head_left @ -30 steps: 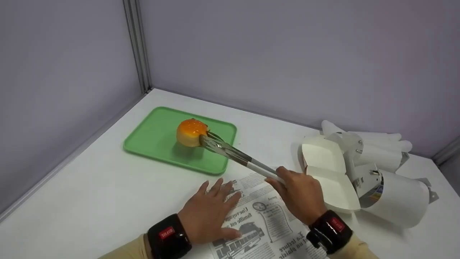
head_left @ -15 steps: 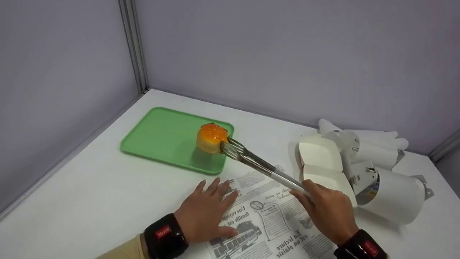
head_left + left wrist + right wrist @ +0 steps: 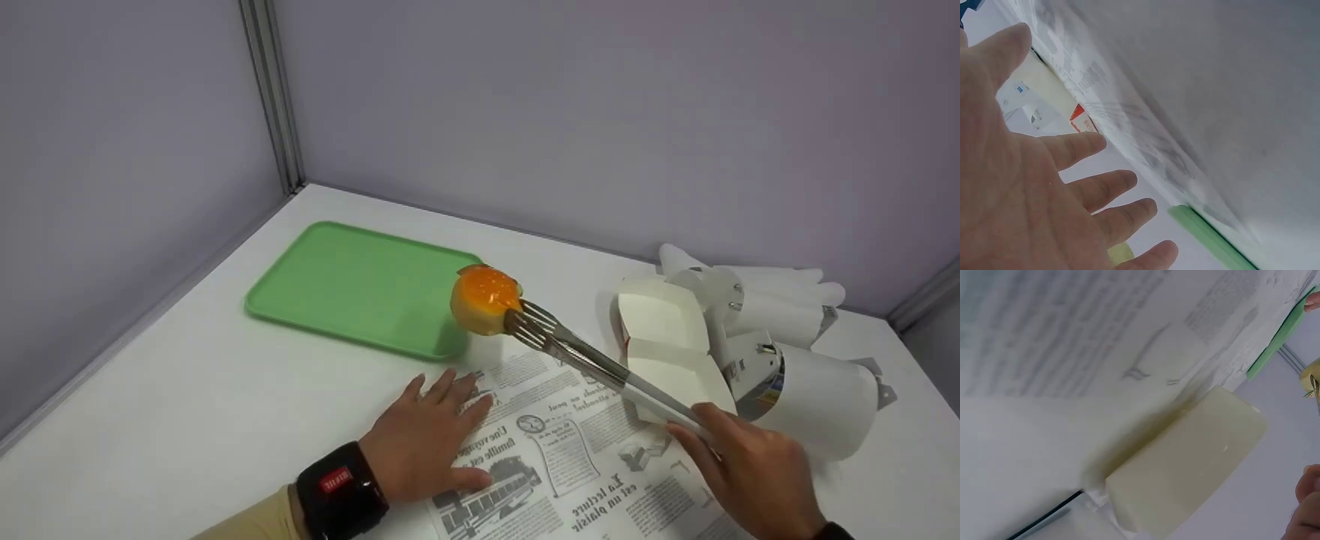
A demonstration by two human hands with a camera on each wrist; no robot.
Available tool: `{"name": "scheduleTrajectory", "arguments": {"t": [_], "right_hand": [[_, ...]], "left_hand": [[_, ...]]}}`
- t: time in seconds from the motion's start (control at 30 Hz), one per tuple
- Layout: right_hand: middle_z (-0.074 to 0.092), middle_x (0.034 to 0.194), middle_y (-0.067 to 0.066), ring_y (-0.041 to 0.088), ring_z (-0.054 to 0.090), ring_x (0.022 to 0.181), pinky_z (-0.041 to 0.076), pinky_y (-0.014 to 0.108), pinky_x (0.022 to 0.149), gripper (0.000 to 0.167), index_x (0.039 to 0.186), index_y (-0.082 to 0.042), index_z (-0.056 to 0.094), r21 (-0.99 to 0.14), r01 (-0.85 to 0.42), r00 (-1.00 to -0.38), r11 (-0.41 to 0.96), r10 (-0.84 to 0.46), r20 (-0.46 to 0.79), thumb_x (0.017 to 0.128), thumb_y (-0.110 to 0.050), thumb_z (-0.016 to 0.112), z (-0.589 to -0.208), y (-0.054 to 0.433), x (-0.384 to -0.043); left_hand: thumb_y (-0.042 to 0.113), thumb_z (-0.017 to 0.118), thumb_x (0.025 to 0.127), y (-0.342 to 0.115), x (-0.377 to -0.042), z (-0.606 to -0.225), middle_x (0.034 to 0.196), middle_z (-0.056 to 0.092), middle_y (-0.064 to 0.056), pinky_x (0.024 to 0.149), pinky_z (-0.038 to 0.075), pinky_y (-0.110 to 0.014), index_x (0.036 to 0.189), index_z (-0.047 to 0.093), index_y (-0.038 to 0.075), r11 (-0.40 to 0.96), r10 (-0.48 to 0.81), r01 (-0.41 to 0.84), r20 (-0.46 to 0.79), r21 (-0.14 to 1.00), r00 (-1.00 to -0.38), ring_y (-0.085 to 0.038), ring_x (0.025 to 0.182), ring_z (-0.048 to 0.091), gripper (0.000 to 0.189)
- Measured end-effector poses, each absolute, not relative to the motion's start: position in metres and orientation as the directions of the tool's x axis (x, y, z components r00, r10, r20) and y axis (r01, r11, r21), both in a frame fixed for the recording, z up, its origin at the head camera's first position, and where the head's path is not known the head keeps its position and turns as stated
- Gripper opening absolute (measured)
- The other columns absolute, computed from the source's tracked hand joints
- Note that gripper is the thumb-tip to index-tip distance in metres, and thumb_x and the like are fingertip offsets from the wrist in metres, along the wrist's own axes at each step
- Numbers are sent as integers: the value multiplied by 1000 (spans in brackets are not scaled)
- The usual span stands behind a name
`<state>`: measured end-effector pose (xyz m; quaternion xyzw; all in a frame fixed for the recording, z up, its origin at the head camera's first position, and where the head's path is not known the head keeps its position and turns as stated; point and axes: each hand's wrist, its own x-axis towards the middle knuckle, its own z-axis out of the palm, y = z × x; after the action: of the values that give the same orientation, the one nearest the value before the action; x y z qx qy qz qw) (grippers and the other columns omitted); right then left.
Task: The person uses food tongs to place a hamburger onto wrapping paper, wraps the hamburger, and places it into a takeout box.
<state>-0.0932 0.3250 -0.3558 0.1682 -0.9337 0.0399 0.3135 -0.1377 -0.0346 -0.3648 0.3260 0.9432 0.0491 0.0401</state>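
Nearest, a beige cloth sleeve [image 3: 251, 521] leads to a thick black wristband [image 3: 361, 501] with a small red label [image 3: 335, 480]. The left hand [image 3: 424, 446] lies palm down with straight, spread fingers, over the left edge of a thin white paper sheet printed in grey like newspaper [image 3: 559, 457]; I cannot tell whether the palm touches it. The right hand [image 3: 757, 472] has thumb and fingers pinching the handles of long silvery metal tongs with fork-like tines [image 3: 592, 364], which slant up and leftward over the sheet. Their tines grip a round, glossy bun with an orange, pale-speckled top [image 3: 486, 300], in the air, overlapping the right end of the tray in the head view. Beyond the right hand stands an open cream-coloured hinged carton [image 3: 664, 322], just beside rolled white paper pieces with metal fasteners [image 3: 829, 397]. Farther left, a flat green rectangular tray with rounded corners [image 3: 345, 281] lies on the smooth white table [image 3: 172, 405]. Behind rise plain greyish-lilac walls [image 3: 562, 112], meeting at a grey metal corner post [image 3: 270, 97]
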Motion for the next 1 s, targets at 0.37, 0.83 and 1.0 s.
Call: {"name": "scheduleTrajectory", "arguments": {"t": [0.37,0.83,1.0], "right_hand": [[52,58,-9,-11,33,46,31,13,40,37,92,-11,69,39,-342,-717,939,-287,635,66,-22,92,-361,363,-66],[69,62,-5,-15,46,49,38,7,43,36,81,-17,68,-12,-341,-774,940,-274,570,59,-17,96,-365,390,-30],[67,58,-5,-11,45,45,38,8,42,35,77,-16,68,14,-296,-791,955,-253,557,58,-23,96,-365,395,-20]], "left_hand": [[71,60,86,-43,-140,-365,165,32,-15,120,28,-62,156,39,17,786,612,604,-30,130,-790,-40,152,30,91],[73,54,88,-52,-139,-362,165,31,-16,121,27,-62,157,38,15,785,615,609,-38,113,-787,-40,152,28,92],[72,56,88,-55,-138,-362,164,32,-16,121,27,-62,156,39,16,786,614,607,-36,115,-788,-40,152,29,90]]}}
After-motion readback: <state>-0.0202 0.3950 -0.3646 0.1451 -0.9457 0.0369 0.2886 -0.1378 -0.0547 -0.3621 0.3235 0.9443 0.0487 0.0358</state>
